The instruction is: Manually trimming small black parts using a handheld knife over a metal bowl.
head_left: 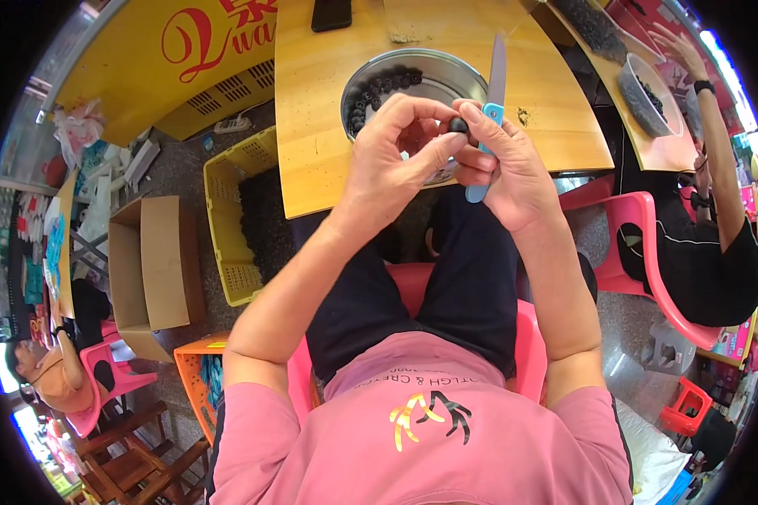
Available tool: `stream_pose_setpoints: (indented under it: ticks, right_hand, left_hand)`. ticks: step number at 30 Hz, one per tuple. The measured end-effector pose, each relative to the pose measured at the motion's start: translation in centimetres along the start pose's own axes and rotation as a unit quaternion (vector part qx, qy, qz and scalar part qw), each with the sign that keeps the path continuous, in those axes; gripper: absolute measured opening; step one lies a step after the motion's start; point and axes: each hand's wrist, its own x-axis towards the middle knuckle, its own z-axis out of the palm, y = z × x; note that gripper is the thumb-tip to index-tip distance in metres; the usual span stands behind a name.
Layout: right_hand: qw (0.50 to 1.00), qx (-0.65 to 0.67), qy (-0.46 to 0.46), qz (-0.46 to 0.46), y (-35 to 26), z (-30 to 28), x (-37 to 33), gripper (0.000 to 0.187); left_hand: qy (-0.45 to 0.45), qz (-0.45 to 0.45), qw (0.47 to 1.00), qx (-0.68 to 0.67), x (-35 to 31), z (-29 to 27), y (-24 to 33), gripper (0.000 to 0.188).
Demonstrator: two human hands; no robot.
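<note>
My left hand (pixel 400 143) pinches a small dark round ball (pixel 457 125) between thumb and fingertips. My right hand (pixel 518 164) is wrapped round the blue handle of a knife (pixel 497 76), whose blade points up and away from me. The right thumb and fingertips meet the ball's side, so both hands come together there. Just beyond them, a round metal basin (pixel 446 63) stands on the wooden table. Several black round pieces (pixel 379 88) lie along its left inside; my hands hide its near part.
A dark phone (pixel 332 13) rests at the table's far edge (pixel 312 101). Left of the table stand a yellow crate (pixel 227 227) with dark contents and a cardboard box (pixel 164 261). At right, another person's arm (pixel 728 143) reaches past a clear tub (pixel 648 101). Someone sits far left.
</note>
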Motion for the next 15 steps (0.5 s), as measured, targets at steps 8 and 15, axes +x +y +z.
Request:
stream_pose_setpoints:
  ticks: [8, 15]
  right_hand:
    - [0.99, -0.132, -0.007, -0.058, -0.3, -0.4, -0.6, 0.019]
    - [0.997, -0.07, -0.013, -0.007, -0.7, -0.2, -0.6, 0.017]
  left_hand:
    - [0.01, 0.045, 0.998, 0.052, 0.1, -0.5, -0.3, 0.019]
    - [-0.012, 0.01, 0.996, -0.086, -0.2, -0.4, -0.2, 0.017]
